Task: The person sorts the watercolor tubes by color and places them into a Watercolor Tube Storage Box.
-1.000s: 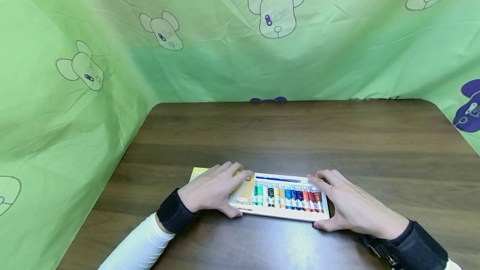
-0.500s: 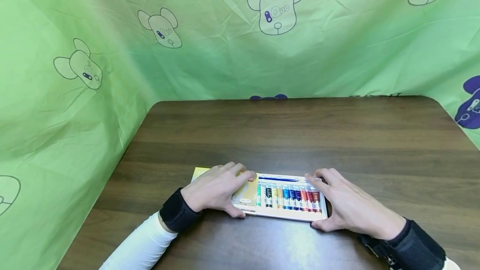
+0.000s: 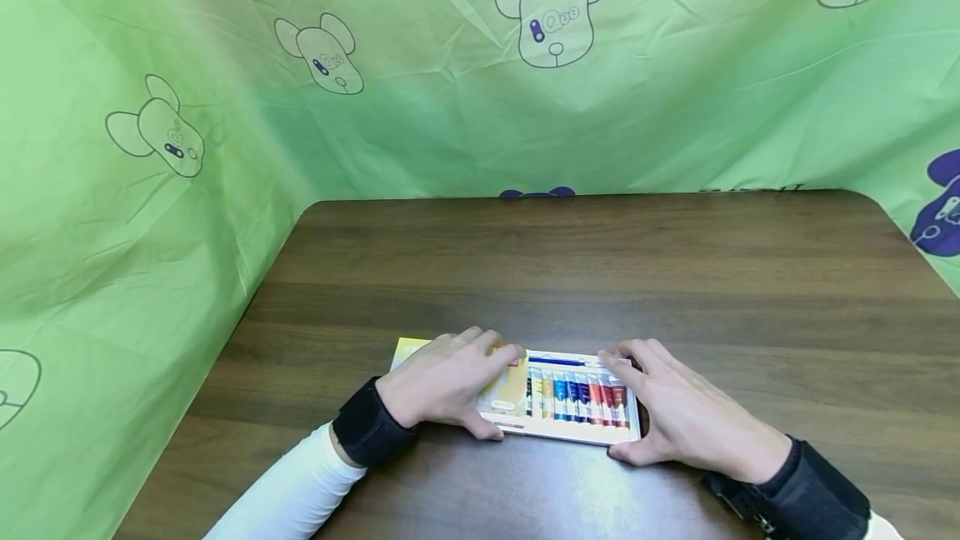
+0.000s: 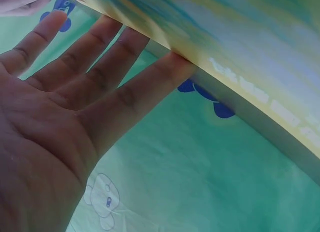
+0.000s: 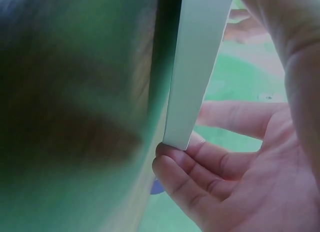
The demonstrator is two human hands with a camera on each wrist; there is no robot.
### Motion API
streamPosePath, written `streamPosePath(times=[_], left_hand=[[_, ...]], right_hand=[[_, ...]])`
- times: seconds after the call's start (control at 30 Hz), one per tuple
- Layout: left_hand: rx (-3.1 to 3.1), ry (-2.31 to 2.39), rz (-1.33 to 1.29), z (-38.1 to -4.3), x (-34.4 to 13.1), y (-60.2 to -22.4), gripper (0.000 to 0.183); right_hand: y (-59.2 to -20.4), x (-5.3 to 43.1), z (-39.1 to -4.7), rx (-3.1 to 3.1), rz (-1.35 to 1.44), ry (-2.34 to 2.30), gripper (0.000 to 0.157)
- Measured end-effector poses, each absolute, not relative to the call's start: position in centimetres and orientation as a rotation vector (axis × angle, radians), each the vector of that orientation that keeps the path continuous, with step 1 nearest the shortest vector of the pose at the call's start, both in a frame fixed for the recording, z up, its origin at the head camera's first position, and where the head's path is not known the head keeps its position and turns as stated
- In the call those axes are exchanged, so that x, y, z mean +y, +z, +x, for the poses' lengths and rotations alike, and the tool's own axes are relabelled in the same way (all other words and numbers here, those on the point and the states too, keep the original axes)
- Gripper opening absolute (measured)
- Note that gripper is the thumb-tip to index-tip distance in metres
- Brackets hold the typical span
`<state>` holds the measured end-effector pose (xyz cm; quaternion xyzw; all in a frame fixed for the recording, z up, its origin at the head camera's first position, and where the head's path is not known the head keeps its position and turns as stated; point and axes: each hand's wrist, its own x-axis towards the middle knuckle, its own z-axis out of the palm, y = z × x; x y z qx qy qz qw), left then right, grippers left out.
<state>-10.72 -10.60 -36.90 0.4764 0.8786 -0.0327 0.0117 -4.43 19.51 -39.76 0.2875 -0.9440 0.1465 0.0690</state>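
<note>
A flat paint set lies on the table in front of me in the head view. Its pale yellow cardboard sleeve (image 3: 506, 397) covers the left part of a white tray (image 3: 570, 435). Several paint tubes (image 3: 581, 400) and a blue-handled brush (image 3: 555, 362) show in the tray's exposed right part. My left hand (image 3: 450, 382) grips the sleeve across its width, thumb on the near edge. In the left wrist view its fingertips touch the sleeve's far edge. My right hand (image 3: 678, 411) holds the tray's right end between thumb and fingers; the white end wall (image 5: 197, 71) shows in the right wrist view.
The brown wood-grain table (image 3: 585, 265) reaches back to a green curtain (image 3: 420, 132) printed with mouse-like heads. The curtain also hangs along the left side. Black bands (image 3: 375, 423) wrap both wrists.
The tray's right end has moved left with my right hand, and fewer tubes show beyond the sleeve. My left hand and the sleeve have shifted slightly right.
</note>
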Motion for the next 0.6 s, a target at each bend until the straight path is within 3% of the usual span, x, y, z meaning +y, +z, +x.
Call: streamPosePath(times=[0.6], left_hand=[[2.728, -0.195, 1.476, -10.4, -6.3, -36.9, 0.097]], right_hand=[[-39.8, 19.1, -4.5, -2.819, 0.868, 0.431, 0.099]])
